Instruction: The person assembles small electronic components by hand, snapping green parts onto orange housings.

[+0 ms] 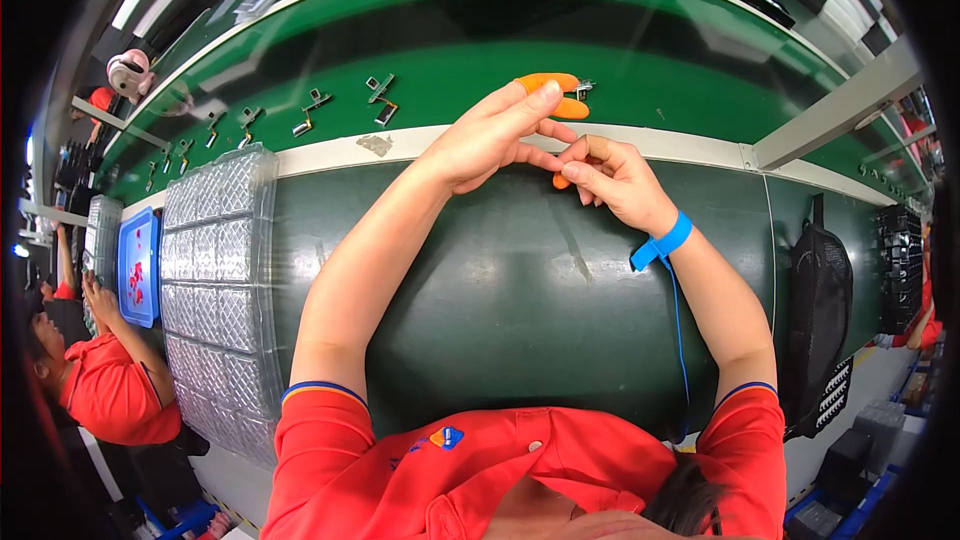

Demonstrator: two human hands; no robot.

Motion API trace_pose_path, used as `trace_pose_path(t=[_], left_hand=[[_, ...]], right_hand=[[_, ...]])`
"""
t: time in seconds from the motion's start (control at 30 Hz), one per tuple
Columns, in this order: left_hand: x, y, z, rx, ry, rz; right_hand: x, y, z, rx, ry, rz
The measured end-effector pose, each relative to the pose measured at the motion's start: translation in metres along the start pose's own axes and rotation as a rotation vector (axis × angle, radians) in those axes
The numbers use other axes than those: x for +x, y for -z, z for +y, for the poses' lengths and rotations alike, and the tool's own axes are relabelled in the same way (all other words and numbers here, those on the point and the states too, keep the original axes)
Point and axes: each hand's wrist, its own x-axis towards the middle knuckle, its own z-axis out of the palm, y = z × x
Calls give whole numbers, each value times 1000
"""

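My left hand (500,130) is over the light edge strip between the green belt and the dark table. Orange finger cots cover two of its outstretched fingers, and its thumb lies near the upper one. A small electronic part (584,90) shows on the belt just past those fingertips; whether they touch it I cannot tell. Below, my right hand (615,185) meets the lower fingers of my left hand, its thumb and fingers pinched together. Something orange (560,180) shows at the pinch, perhaps a covered fingertip. A blue wrist strap (665,243) with a cord circles my right wrist.
Several small electronic parts (312,112) lie spaced along the green belt (440,70). Clear plastic trays (215,280) and a blue tray (138,265) with red bits stand left, near a person in red (115,390). A black bag (820,290) and metal post (840,105) are right.
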Motion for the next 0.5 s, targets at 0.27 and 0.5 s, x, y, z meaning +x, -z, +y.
trace_pose_path(t=[0.27, 0.5], left_hand=[[1, 0, -7, -156, -11, 38], [2, 11, -3, -735, 51, 95]], right_hand=[[2, 2, 0, 14, 7, -7], [1, 6, 2, -18, 3, 5]])
